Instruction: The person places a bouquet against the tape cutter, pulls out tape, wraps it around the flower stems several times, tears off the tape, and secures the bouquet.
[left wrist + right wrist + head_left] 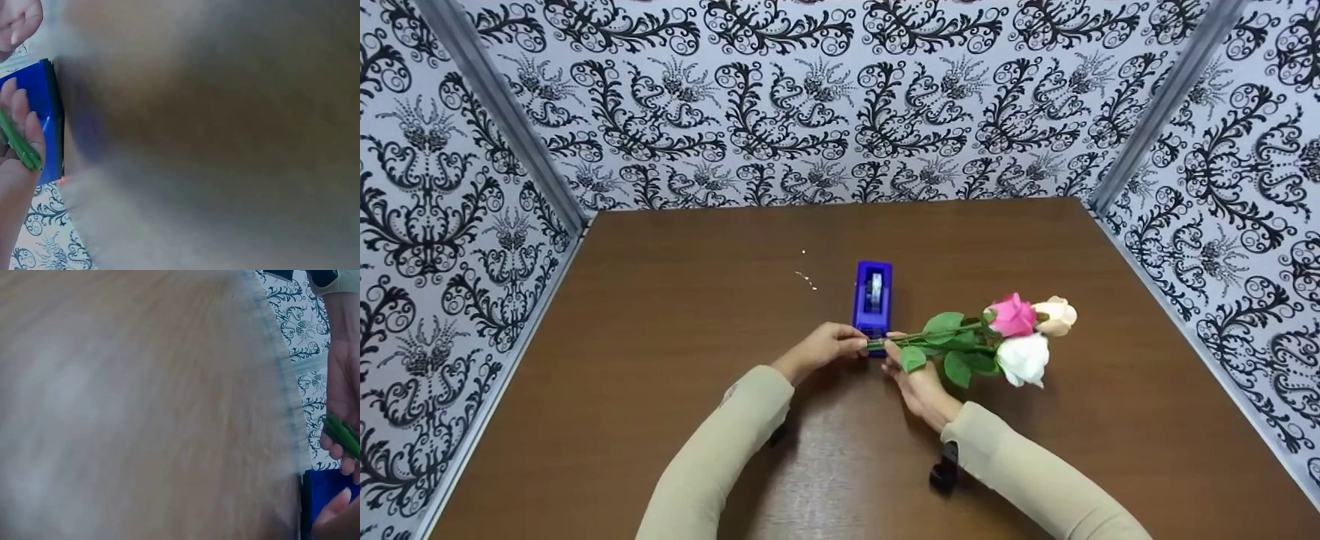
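Observation:
Three artificial roses on green stems lie sideways over the table: a pink rose (1014,315), a cream rose (1057,316) and a white rose (1024,358). At the cut ends, the left hand (826,350) pinches the stems between thumb and fingers. Close to it, the right hand (916,384) holds the same stems (901,339) just below the leaves. Beneath the stems stands a blue tape dispenser (873,289), its near end partly covered. Green stem ends (25,149) show against a palm in the left wrist view, and stems (341,434) also appear in the right wrist view.
The brown table (675,300) is enclosed by patterned walls (780,97) at the back and both sides. Left of the dispenser lie small shiny bits (807,280). Dark wrist gear (943,472) hangs under the right sleeve.

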Demonstrator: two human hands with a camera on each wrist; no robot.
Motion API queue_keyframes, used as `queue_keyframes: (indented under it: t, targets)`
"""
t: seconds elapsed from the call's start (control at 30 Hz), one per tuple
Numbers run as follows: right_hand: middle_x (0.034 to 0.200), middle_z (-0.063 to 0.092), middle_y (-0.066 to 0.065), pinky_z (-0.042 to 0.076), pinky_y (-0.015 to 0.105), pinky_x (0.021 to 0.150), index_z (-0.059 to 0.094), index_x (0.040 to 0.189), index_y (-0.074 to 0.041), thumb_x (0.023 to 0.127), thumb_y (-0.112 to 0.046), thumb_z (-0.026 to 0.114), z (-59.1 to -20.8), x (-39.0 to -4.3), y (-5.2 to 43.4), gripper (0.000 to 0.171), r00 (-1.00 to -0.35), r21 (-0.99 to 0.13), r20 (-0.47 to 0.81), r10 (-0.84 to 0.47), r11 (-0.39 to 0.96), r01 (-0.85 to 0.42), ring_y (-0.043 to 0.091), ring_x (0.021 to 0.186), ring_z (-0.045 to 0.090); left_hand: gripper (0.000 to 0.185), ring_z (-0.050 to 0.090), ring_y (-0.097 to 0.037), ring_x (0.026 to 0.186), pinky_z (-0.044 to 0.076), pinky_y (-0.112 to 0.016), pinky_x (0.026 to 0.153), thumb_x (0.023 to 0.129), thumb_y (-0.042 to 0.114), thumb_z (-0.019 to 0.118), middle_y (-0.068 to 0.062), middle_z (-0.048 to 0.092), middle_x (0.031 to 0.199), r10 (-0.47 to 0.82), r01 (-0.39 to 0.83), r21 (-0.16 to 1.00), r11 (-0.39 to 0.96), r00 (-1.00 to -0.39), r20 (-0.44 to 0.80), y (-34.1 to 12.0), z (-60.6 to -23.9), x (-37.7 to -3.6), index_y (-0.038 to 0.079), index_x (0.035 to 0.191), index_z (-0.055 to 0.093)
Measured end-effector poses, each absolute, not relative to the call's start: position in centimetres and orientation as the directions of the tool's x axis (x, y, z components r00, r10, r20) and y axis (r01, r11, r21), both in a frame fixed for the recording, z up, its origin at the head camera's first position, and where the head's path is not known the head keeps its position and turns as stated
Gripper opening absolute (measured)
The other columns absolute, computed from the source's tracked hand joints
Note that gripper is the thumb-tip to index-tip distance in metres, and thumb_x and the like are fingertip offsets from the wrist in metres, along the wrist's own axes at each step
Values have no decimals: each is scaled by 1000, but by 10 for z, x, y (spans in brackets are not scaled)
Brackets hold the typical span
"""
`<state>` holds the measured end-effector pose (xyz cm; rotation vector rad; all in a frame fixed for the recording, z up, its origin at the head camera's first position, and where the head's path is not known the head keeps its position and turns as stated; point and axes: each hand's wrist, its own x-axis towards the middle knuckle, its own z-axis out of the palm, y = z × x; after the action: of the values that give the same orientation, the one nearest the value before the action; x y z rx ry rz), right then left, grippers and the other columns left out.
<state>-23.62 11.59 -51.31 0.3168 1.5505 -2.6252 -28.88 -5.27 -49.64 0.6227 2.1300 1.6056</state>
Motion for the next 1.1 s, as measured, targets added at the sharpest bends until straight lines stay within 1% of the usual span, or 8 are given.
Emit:
queue_keyframes:
  t: [0.1,0.2,0.37,0.57,0.77,0.87,0.97,1.1]
  targets:
    - [65,51,-2,44,22,62,61,91,-17,90,-5,55,-512,-236,119,14,-982,-854,-187,-10,-492,168,7,59,47,26,59,-31,86,49,-43,83,93,8,51,-26,62,89,598,150,954,260,-800,-38,-53,-493,-289,-16,98,60]
    - [64,50,-2,45,23,61,60,90,-18,91,-4,53,-510,-236,123,16,-987,-863,-154,-50,-480,159,7,58,46,26,59,-30,85,49,-40,81,93,8,50,-28,62,91,626,221,924,313,-779,-26,-53,-490,-291,-15,99,60]
    - [66,51,-1,46,24,63,60,87,-18,90,-2,54,-508,-236,130,17,-991,-900,-79,-106,-419,117,10,61,50,25,51,-12,78,45,-26,73,90,12,56,-17,64,91,647,292,866,407,-761,-47,-53,-486,-293,-8,103,63]
    - [72,54,-1,48,27,66,60,82,-15,84,4,56,-503,-235,134,19,-989,-948,54,-140,-318,-7,12,63,54,24,52,-11,81,45,-25,75,88,16,60,-11,65,96,633,315,830,461,-772,-59,-54,-485,-295,-4,103,64]
    - [64,54,-2,47,27,66,58,80,-13,85,-7,62,-502,-235,127,9,-998,-938,-22,-65,-344,43,11,61,54,28,54,-9,74,48,-29,72,86,17,63,-5,63,84,631,244,876,416,-772,-84,-59,-488,-295,-5,103,61]
    - [67,57,-2,48,29,69,58,81,-13,85,-9,63,-504,-235,122,8,-998,-941,-49,-32,-335,56,11,63,55,25,50,-10,65,45,-26,62,88,19,60,-1,55,72,600,206,888,412,-795,-94,-63,-490,-295,-5,94,61]
    - [74,58,-2,48,32,76,57,84,-11,84,-11,65,-506,-234,118,8,-998,-945,-45,-35,-323,54,11,69,57,29,47,-14,62,41,-25,58,93,24,52,-3,52,69,512,160,888,430,-854,-94,-66,-491,-296,-4,86,60]
    - [79,59,-3,47,33,80,56,86,-9,82,-12,67,-508,-234,116,12,-998,-945,-34,-43,-324,46,12,75,58,38,54,-20,77,45,-32,71,98,29,40,-10,59,83,412,192,834,518,-910,-46,-62,-490,-298,-2,92,60]
